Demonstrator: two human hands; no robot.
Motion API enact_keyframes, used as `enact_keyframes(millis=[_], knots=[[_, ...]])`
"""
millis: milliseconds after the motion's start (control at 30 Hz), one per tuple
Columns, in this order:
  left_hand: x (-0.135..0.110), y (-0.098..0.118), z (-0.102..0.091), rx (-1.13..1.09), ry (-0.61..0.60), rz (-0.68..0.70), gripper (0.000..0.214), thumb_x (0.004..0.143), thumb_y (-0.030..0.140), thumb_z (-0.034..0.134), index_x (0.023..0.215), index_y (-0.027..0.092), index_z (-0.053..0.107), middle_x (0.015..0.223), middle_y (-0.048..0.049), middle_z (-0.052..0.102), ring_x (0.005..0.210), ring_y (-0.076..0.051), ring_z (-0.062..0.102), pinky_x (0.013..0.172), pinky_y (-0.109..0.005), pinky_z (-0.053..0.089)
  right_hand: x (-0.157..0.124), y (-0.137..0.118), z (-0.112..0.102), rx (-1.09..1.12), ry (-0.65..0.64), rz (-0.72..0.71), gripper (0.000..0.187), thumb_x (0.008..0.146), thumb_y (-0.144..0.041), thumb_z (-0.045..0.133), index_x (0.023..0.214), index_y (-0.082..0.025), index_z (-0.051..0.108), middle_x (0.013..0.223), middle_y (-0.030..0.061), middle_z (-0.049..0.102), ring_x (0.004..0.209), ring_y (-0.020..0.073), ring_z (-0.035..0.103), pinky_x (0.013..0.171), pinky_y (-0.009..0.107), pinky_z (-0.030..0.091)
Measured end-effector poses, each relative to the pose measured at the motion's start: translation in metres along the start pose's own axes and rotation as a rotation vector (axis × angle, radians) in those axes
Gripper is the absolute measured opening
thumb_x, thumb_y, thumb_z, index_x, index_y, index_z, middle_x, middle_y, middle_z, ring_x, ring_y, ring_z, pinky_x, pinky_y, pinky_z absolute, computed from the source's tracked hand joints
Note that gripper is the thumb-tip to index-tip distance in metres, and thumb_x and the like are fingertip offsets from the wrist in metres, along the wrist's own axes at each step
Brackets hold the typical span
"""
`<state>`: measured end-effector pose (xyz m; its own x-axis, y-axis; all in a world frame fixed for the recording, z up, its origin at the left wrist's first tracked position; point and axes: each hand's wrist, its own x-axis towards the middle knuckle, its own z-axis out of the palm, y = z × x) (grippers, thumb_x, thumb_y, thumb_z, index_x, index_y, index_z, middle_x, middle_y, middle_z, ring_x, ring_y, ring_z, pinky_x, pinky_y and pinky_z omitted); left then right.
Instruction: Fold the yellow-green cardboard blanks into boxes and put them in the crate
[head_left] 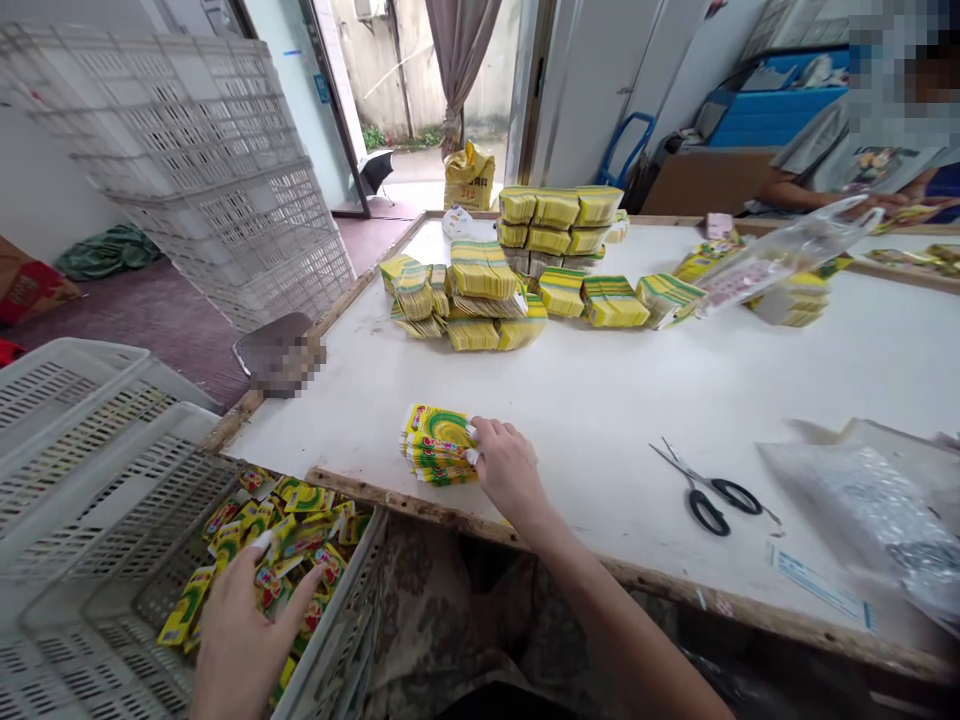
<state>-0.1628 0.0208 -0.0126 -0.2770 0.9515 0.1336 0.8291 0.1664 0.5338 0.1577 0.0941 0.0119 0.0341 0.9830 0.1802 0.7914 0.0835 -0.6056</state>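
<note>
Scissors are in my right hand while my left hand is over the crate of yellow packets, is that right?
Not quite: the scissors aren't in your right hand. The head view shows them lying on the white table, to the right of that hand. Your left hand is indeed over the crate of yellow packets.

Smooth white top on the desk (585, 400) — rough, worn wood along its edge (420, 508)! Glossy packets (439, 447) here, scissors (696, 482) with shiny metal blades and black plastic handles, a see-through plastic bag (787, 258), shiny and creased — then matt plastic crates (199, 140), and a cloth curtain (461, 50).
</note>
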Motion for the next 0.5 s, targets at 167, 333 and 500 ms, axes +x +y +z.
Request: enact_keyframes(millis=[167, 333, 500], knots=[[-0.024, 0.036, 0.036, -0.442, -0.244, -0.103, 0.057, 0.073, 0.056, 0.066, 0.115, 0.019, 0.056, 0.124, -0.0159, 0.061, 0.113, -0.035, 0.059, 0.1, -0.055, 0.044, 0.0, -0.001, 0.001, 0.067, 0.013, 0.002, 0.042, 0.075, 0.0, 0.048, 0.114, -0.015, 0.05, 0.098, 0.0118, 0.062, 0.093, 0.0267, 0.056, 0.082, 0.042, 0.043], [-0.043, 0.101, 0.067, -1.109, -0.301, -0.016, 0.075, 0.069, 0.056, 0.074, 0.13, 0.025, 0.044, 0.131, -0.012, 0.056, 0.116, -0.027, 0.058, 0.093, -0.04, 0.051, -0.035, -0.015, -0.002, 0.315, -0.041, -0.038, 0.046, 0.075, -0.008, 0.054, 0.117, -0.02, 0.038, 0.085, -0.0002, 0.056, 0.073, 0.0156, 0.059, 0.067, 0.027, 0.048], [-0.044, 0.148, 0.064, -1.457, -0.148, -0.086, 0.065, 0.077, 0.076, 0.044, 0.11, 0.022, 0.058, 0.09, -0.0065, 0.066, 0.086, -0.024, 0.066, 0.076, -0.037, 0.058, -0.089, -0.039, 0.004, 0.987, -0.342, 0.049, 0.05, 0.074, -0.012, 0.06, 0.12, -0.023, 0.043, 0.089, -0.0003, 0.054, 0.073, 0.0136, 0.054, 0.064, 0.025, 0.047]])
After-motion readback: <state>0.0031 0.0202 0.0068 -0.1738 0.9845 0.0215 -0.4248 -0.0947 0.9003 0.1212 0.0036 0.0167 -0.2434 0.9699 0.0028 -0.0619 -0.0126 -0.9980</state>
